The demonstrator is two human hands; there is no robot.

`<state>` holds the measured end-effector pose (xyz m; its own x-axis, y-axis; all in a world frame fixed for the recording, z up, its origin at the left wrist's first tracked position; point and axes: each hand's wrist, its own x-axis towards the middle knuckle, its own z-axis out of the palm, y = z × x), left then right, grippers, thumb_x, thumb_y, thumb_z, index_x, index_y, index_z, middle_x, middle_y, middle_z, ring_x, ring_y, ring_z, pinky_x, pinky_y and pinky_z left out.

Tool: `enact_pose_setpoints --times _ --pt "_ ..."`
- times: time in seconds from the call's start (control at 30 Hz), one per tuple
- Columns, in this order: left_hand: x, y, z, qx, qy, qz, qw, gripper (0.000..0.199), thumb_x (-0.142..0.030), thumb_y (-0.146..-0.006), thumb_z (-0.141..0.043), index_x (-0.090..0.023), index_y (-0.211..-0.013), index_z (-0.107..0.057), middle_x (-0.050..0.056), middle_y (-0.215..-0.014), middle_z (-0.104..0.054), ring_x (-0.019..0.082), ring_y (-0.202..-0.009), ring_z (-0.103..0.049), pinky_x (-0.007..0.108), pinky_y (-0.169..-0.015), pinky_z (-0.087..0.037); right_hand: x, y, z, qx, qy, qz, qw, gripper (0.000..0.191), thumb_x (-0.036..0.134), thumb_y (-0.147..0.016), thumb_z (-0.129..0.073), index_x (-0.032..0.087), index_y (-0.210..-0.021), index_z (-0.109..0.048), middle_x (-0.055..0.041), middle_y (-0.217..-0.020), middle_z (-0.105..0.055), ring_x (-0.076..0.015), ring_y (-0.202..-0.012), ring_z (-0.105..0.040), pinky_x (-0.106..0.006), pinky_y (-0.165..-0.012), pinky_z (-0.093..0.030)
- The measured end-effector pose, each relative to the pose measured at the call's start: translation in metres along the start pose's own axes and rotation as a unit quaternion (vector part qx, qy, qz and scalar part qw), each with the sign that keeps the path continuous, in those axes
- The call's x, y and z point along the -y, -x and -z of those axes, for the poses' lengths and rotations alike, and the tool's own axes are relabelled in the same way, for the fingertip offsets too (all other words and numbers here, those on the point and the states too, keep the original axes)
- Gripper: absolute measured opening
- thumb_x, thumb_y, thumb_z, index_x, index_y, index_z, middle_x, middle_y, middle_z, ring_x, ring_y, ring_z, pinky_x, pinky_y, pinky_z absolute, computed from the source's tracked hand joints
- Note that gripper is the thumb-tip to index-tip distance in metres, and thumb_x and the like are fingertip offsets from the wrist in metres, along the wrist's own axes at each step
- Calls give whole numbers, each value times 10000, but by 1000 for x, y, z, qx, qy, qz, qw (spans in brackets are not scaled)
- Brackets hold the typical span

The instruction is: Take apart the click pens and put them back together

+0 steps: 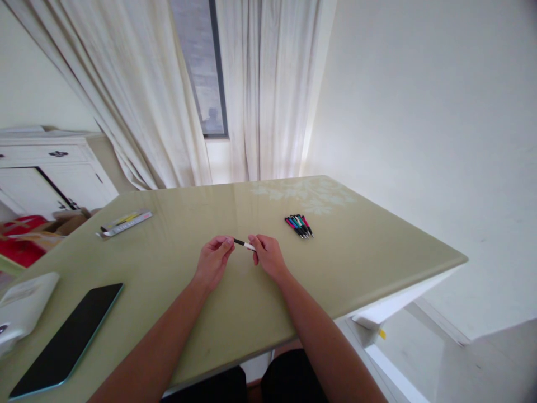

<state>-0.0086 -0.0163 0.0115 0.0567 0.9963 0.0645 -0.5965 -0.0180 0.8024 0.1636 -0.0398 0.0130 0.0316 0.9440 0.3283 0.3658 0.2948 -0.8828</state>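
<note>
**Pen held between two hands, tabletop stretching out to the right**

A black-and-white pen (244,244) spans the gap between the hands, over the middle of the pale green table (361,257). The left hand (213,260) pinches its dark end; the right hand (269,256) grips its white end, fingers curled in. Whether either hand touches the tabletop, I cannot tell.

Just beyond the right hand, a cluster of pens (298,226) lies side by side, well inside the edges. From there the surface runs to the right-hand corner, with the wall (428,140) beyond. More surface lies between the cluster and the far edge, which faces the curtains (268,89).

On the left, a clear packet (127,223) rests near the side edge, apart from the left hand. Nearer the person, a dark tablet (69,338) lies beside a white object (27,302), which the picture's border cuts off. Both forearms cross the near edge.
</note>
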Motion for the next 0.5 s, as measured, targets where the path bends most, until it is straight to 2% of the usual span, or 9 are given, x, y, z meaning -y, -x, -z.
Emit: enact_pose_setpoints --times 0.13,0.2,0.33,0.5 --pt "-2 0 0 5 -5 5 1000 319 -307 -573 -975 -177 -782 -773 -7 -809 -726 72 -725 -647 172 -754 -570 0 0 -1 19 -38 -19 999 546 582 -1017 -437 182 -720 -662 40 -416 -509 -105 -389 -423 -222 -473 -326" --pt "-1 1 -1 16 -10 15 1000 326 -331 -600 -963 -180 -822 -779 6 -855 -737 78 -724 -651 184 -736 -575 0 -1 -1 7 -32 -28 999 568 600 -1015 -424 181 -699 -644 39 -412 -502 -104 -383 -428 -224 -484 -336" --pt "1 2 -2 32 -13 17 999 353 -305 -584 -971 -188 -858 -781 0 -861 -734 73 -716 -644 192 -736 -576 2 -2 1 -55 34 -25 998 570 564 -1030 -408 192 -635 -581 30 -437 -505 -113 -439 -481 -224 -539 -357" --pt "1 0 1 -5 -26 0 1000 332 -338 -570 -972 -163 -760 -763 -15 -740 -689 62 -676 -612 169 -708 -558 7 2 -2 -41 121 7 992 501 494 -1034 -451 207 -649 -594 24 -472 -519 -125 -492 -511 -231 -558 -341"
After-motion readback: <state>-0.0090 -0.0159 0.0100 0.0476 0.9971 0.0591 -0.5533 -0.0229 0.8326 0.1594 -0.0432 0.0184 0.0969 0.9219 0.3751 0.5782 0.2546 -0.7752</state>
